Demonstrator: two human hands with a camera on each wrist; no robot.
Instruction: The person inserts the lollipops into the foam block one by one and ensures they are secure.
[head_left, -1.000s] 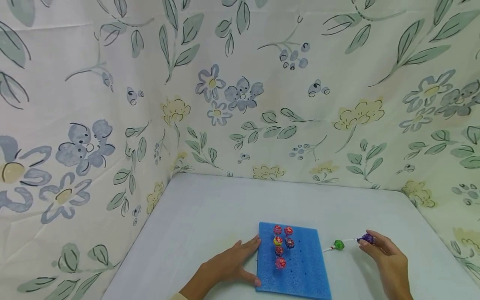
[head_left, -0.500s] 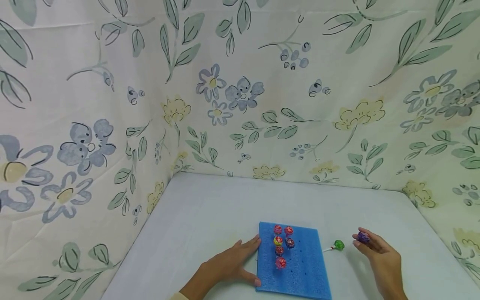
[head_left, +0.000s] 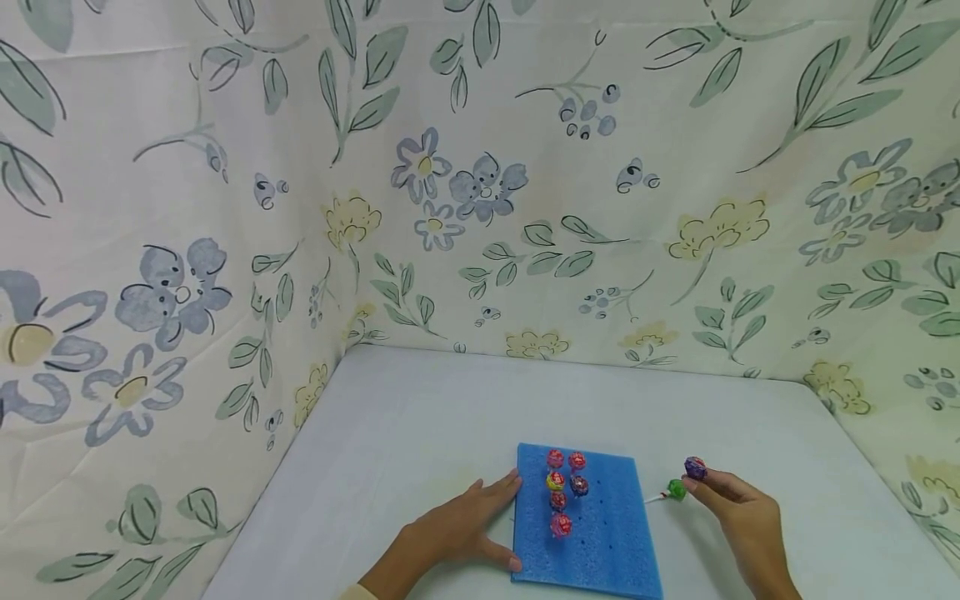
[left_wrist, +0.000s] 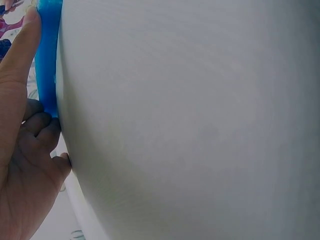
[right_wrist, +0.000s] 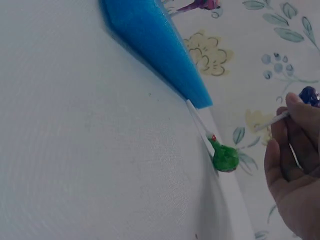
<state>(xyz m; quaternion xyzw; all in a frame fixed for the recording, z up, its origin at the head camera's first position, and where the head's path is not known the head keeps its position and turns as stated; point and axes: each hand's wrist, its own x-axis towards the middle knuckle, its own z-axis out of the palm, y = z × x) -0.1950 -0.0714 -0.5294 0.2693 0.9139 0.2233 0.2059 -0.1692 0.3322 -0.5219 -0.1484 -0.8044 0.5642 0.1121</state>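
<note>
In the head view, my left hand lies along the left edge of a blue foam board, thumb and fingers spread and touching it. The left wrist view has those fingers against the foam's blue side. My right hand pinches a purple-wrapped lollipop above the table, right of the board. Its white stick points out past the fingers in the right wrist view. Below it, a green lollipop lies on the table, stick end beside the board. Several wrapped lollipops stand in the board, including a yellow-and-red one.
Small dark holes dot the middle and right of the board. The white table reaches back to a floral cloth hanging behind and at both sides.
My right hand has carried the purple lollipop up off the table and leftward, toward the board, past the green one. The left hand and the board have stayed in place.
</note>
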